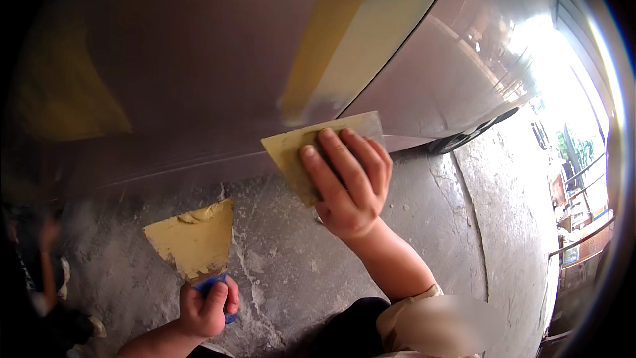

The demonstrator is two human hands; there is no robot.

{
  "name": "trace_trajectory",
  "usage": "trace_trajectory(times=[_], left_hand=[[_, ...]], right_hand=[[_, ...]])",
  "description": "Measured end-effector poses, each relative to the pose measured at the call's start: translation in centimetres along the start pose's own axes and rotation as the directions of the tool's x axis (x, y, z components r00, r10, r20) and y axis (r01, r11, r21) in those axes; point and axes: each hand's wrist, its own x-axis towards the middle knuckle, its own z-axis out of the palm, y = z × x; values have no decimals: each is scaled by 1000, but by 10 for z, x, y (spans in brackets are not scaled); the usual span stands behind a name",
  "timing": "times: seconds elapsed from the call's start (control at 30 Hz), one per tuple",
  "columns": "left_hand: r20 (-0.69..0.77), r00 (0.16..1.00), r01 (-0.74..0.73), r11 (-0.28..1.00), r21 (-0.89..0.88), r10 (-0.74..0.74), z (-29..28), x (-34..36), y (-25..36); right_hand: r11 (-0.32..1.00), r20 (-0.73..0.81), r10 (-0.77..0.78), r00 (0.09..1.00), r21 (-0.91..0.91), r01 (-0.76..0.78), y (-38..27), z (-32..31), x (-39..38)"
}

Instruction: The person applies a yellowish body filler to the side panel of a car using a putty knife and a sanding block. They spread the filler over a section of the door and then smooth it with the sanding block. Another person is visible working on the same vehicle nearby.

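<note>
Grey, cracked concrete floor [430, 219] runs beneath the side of a car body [199, 46] finished in a dull mauve-grey. At far left, a co-worker's arm [48, 245] shows dimly; what it does cannot be told. Above it, a broad yellow filler patch [86, 93] lies on the body panel. Lower, left of centre, the left hand [207, 308] is wrapped around the blue handle [213, 285] of a putty knife, its flared blade [189, 242] coated with yellow filler and bearing a thicker ridge [207, 213] along the far edge. At centre, a yellow filler stripe [324, 40] slants down the panel beside a paler band [371, 46]. Below these, the right hand [351, 182] grasps a flat, filler-smeared spreader [291, 152], fingers spread over its face; contact with the panel cannot be told. Farther right lie a panel seam [404, 40] and a wheel [472, 136]. Filling appears partly done: two areas carry filler, unused filler remains on the knife, and smoothing seems outstanding.
</note>
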Motion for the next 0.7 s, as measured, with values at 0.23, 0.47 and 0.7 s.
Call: trace_trajectory(times=[0.23, 0.47, 0.7], left_hand=[[1, 1000, -14, 1000, 25, 14, -1, 3, -3], [-20, 999, 40, 999, 11, -40, -2, 6, -7], [-42, 998, 40, 998, 56, -37, -7, 6, -10]], right_hand=[[985, -278, -127, 952, -148, 88, 48, -21, 118], [981, -307, -106, 946, -188, 49, 59, -3, 127], [980, -263, -85, 961, -195, 33, 44, 13, 91]])
